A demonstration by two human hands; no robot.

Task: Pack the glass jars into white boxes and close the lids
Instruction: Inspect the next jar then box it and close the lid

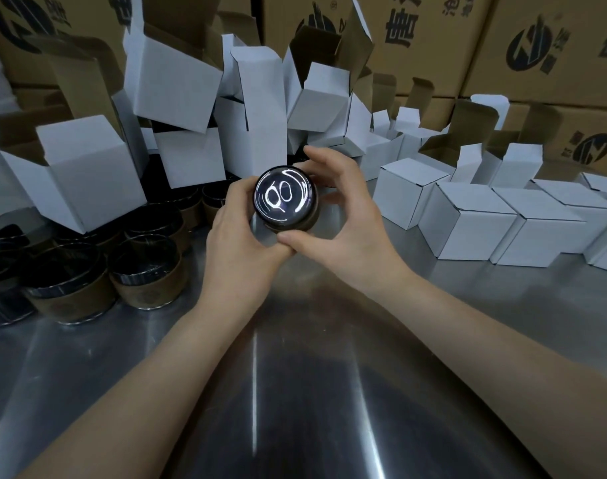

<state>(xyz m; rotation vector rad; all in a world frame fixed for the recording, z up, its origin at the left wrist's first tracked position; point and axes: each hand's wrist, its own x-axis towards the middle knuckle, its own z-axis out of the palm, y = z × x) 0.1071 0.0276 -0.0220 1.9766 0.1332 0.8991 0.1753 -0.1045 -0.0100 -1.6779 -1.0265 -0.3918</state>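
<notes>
Left hand [239,236] and right hand [350,216] both grip one glass jar [284,202], held end-on above mid tabletop [295,375]. Jar picked, not yet boxed. Next move likely needs an open white box [87,167] from the far-left pile.

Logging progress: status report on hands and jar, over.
Left hand and right hand grip glass jar. Not yet boxed. Open white boxes close behind, nothing blocking.
</notes>
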